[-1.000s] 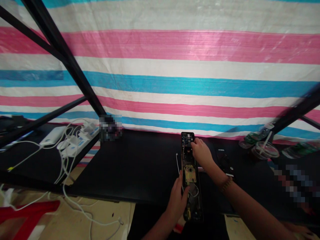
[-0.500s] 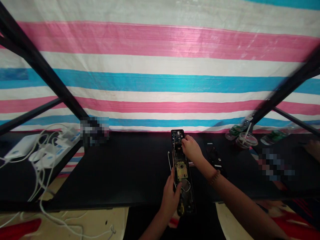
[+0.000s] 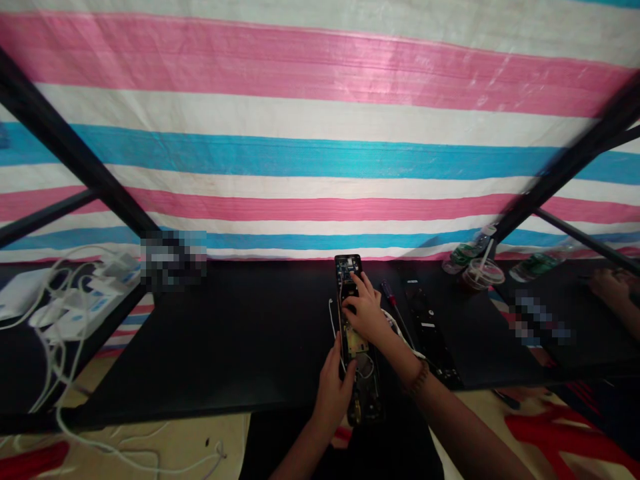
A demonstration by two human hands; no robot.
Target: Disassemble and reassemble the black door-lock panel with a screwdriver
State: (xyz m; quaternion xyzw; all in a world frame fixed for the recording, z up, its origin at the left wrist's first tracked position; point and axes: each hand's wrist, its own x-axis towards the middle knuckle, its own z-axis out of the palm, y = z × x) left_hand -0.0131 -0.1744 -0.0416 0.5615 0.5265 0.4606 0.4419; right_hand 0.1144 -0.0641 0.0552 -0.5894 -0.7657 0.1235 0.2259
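Note:
A long narrow black electronic device (image 3: pixel 358 339) lies with its casing open, pointing away from me and reaching past the table's front edge. At its far end sits a circuit board (image 3: pixel 344 265), with a gold-coloured metal plate further down and thin white wires along the side. My left hand (image 3: pixel 334 385) grips the casing's left side near the front, thumb over the edge. Above the middle of the device is my right hand (image 3: pixel 367 315), thumb and fingers apart, with fingertips at the circuit board's lower part. Whether the fingertips touch a small part is too small to tell.
A screwdriver (image 3: pixel 390 293), white cable and long black panel (image 3: pixel 427 323) lie to the right. Beyond are a plastic cup (image 3: pixel 483 275) with a straw and bottles (image 3: pixel 537 265). Power strips (image 3: pixel 90 310) with tangled cables stand left. Another person's hand (image 3: pixel 613 288) rests far right.
My right hand has moved left and toward me over the device, its fingers now spread. The screwdriver and white cable beside it have come into sight. My left hand keeps its hold.

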